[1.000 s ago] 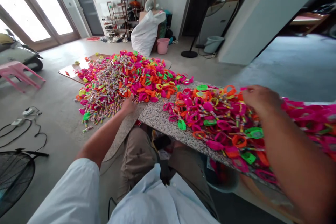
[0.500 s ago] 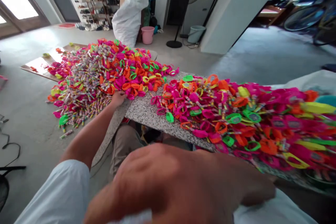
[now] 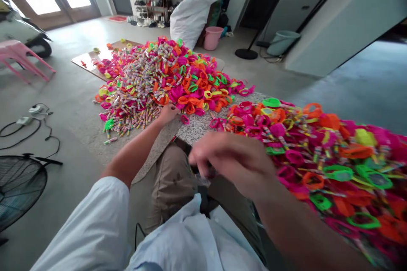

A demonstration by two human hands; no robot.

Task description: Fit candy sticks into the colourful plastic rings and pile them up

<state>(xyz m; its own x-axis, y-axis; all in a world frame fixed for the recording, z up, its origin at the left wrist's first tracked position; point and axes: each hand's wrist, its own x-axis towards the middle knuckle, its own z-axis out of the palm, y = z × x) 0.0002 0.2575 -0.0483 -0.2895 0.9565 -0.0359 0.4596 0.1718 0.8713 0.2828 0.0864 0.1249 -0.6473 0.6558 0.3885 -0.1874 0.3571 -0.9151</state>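
Observation:
My left hand [image 3: 168, 113] rests at the near edge of a big heap of toy watches [image 3: 203, 82] in pink, orange, green and yellow. Its fingers are bent together, and what they grip, if anything, is hidden. A pink toy watch [image 3: 185, 119] lies just right of it. Many small wrapped candy rolls [image 3: 136, 76] cover the heap's left part. My right hand [image 3: 237, 159] hangs above my lap in front of the granite tabletop [image 3: 192, 133]. It is smeared by motion, its fingers curled downward, so its hold is unclear. A second pile of toy watches [image 3: 311, 148] spreads right.
A brown board [image 3: 87, 62] extends beyond the heap. A white sack [image 3: 187, 19], pink bucket [image 3: 212, 38], grey bucket [image 3: 282, 43] and black stand base [image 3: 246, 53] are behind. Leftward are a fan [image 3: 19, 190], cables [image 3: 47, 129] and a pink stool [image 3: 23, 57].
The view has swung left, so the heap appears further right. My right hand has drawn away from close before the camera and now hangs over my lap. My left hand stays at the heap's edge.

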